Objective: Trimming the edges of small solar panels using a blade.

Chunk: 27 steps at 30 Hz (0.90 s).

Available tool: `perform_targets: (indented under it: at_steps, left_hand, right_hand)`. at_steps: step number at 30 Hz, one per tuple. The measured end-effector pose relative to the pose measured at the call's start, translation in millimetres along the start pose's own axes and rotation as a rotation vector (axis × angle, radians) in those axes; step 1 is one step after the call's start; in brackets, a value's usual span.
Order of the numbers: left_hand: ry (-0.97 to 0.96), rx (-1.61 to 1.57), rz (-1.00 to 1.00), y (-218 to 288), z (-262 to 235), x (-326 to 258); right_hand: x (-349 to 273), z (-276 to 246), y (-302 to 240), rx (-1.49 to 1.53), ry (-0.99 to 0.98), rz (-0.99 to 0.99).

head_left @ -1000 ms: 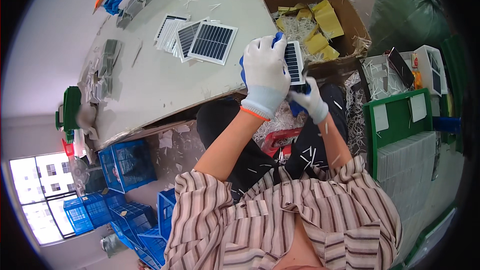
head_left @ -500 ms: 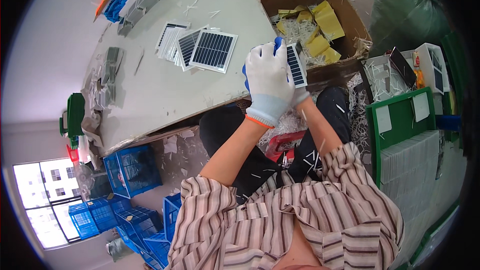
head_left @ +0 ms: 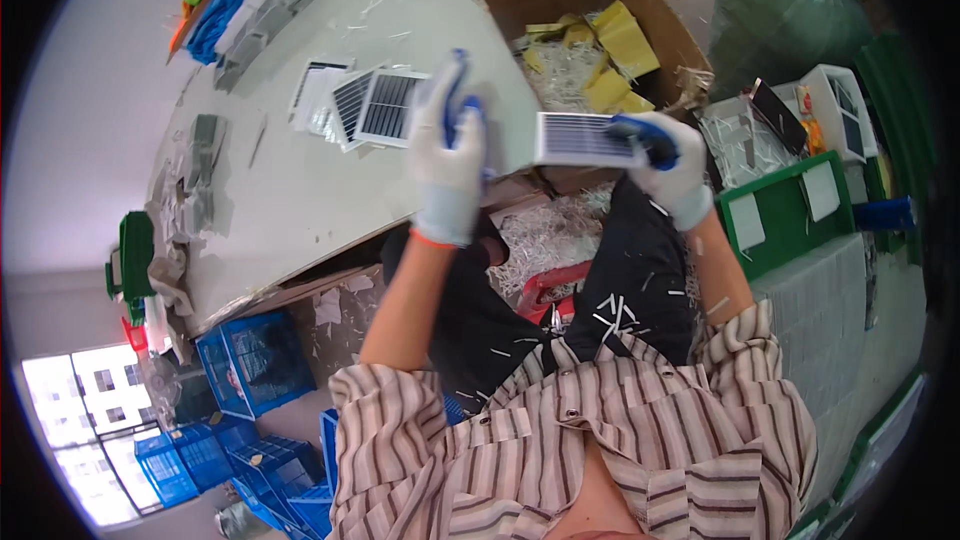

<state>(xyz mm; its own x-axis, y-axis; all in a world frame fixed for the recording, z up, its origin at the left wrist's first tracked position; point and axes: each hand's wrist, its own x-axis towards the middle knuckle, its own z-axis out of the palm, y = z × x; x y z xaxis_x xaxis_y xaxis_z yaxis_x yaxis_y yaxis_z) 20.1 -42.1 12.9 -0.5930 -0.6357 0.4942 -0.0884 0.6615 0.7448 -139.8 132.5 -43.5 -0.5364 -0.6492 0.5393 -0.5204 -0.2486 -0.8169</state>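
Note:
My right hand (head_left: 667,166), in a white glove with blue fingertips, grips one end of a small rectangular solar panel (head_left: 581,137) held level over my lap. My left hand (head_left: 449,158), gloved the same way, is raised beside the panel's other end, fingers pointing up; it is blurred and seems apart from the panel. Just left of that hand a stack of similar solar panels (head_left: 372,104) lies on the white table (head_left: 290,210).
A cardboard box (head_left: 640,10) with yellow sheets and white shreds stands behind my hands. Green trays (head_left: 790,210) and white parts are at the right. Blue crates (head_left: 245,365) sit under the table. Small grey parts (head_left: 205,175) lie on the table's left.
Both hands held the panel together close to my body. Now the right hand has swung it out flat to the right, and the left hand has come off it and lifted.

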Motion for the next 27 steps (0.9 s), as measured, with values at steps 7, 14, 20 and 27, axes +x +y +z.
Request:
perform_targets:
  at_steps: [7,14,20,27]
  left_hand:
    - [-0.355,0.738,0.292,-15.0,-45.7,3.7]
    - [-0.339,0.309,0.123,1.9,-29.0,-2.4]
    - [-0.179,0.793,0.306,-5.9,-21.8,3.9]
    - [-0.339,0.797,0.278,3.5,-12.9,-2.7]
  right_hand:
    - [-48.4,-155.1,20.4,0.082,0.083,1.024]
    - [-93.7,-250.3,74.7,-0.491,-0.247,1.258]
    - [-101.2,-207.4,88.3,-0.558,-0.423,1.192]
    - [-96.5,-157.4,41.9,0.041,-0.169,0.759]
